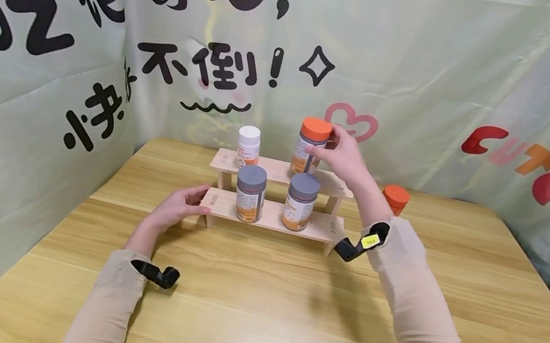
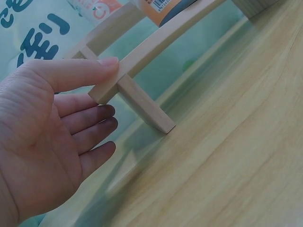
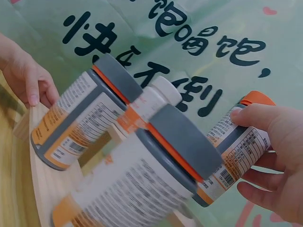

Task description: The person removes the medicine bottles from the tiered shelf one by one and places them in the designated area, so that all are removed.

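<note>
My right hand (image 1: pixel 345 156) grips a supplement bottle with an orange lid (image 1: pixel 309 147), its base at the upper step of a two-step wooden display rack (image 1: pixel 271 215). In the right wrist view the thumb (image 3: pixel 253 116) lies across the bottle's label and the fingers go behind it. My left hand (image 1: pixel 176 208) pinches the left end of the lower step, thumb on top. Two grey-lidded bottles, left (image 1: pixel 249 196) and right (image 1: pixel 299 204), stand on that lower step. A smaller white bottle (image 1: pixel 248 148) is upright at the upper step's left.
Another orange-lidded container (image 1: pixel 396 197) stands on the wooden table (image 1: pixel 247 301) right of the rack, partly hidden by my right forearm. A pale printed curtain (image 1: pixel 422 86) hangs behind the table and along its sides.
</note>
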A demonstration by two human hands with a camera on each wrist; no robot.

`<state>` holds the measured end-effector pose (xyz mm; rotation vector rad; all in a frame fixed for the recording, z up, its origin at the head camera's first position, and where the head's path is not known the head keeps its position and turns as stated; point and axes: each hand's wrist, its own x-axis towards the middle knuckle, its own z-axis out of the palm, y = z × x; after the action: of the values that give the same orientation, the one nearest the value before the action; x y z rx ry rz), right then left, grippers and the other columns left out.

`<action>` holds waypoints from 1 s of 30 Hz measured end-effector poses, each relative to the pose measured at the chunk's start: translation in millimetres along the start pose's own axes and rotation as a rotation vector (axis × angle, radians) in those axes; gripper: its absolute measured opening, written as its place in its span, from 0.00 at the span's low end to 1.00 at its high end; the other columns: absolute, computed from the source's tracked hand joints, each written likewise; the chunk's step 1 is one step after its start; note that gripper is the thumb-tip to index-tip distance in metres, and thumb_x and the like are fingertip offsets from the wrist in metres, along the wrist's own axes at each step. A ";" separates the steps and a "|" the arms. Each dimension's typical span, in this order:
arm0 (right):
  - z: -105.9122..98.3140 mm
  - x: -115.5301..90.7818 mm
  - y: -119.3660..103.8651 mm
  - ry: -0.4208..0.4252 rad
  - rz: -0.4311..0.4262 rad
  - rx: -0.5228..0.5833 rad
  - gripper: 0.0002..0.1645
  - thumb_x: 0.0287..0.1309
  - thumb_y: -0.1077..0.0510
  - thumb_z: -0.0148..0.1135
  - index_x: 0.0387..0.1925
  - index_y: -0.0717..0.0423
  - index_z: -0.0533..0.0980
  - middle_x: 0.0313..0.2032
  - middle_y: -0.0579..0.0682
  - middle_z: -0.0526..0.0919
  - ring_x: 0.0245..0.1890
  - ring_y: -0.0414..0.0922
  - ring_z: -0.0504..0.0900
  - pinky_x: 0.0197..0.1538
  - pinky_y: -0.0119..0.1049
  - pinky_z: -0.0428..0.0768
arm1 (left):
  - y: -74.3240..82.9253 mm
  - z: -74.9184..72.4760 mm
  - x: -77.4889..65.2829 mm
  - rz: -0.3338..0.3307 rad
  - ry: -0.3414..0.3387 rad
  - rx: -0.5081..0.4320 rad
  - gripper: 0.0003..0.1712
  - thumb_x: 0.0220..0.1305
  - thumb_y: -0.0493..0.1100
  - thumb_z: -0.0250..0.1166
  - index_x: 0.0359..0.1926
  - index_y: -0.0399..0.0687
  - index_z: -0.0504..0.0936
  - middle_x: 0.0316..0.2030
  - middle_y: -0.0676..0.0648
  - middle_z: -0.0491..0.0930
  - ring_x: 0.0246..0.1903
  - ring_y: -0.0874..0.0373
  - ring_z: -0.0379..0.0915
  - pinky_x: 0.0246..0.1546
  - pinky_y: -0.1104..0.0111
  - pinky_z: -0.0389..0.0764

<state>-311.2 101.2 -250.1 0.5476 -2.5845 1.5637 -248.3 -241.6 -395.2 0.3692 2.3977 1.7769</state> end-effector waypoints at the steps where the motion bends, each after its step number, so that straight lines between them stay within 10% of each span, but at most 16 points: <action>1: -2.9 -1.0 0.6 0.006 0.003 -0.001 0.35 0.53 0.56 0.65 0.61 0.59 0.63 0.53 0.56 0.73 0.50 0.51 0.72 0.55 0.45 0.71 | -0.2 -0.3 0.1 0.001 0.000 -0.001 0.42 0.58 0.37 0.64 0.69 0.33 0.53 0.67 0.33 0.53 0.65 0.40 0.51 0.64 0.53 0.54; 30: -94.3 -40.9 27.3 0.167 0.106 -0.098 0.42 0.57 0.47 0.62 0.67 0.57 0.56 0.58 0.57 0.69 0.50 0.44 0.71 0.53 0.39 0.71 | 0.2 -1.6 0.6 -0.010 0.005 -0.013 0.41 0.58 0.36 0.64 0.68 0.33 0.54 0.67 0.34 0.54 0.65 0.41 0.52 0.64 0.53 0.55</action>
<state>-293.6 205.4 -237.8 0.2638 -2.5836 1.4332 -249.2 -242.9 -394.6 0.3505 2.3857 1.7904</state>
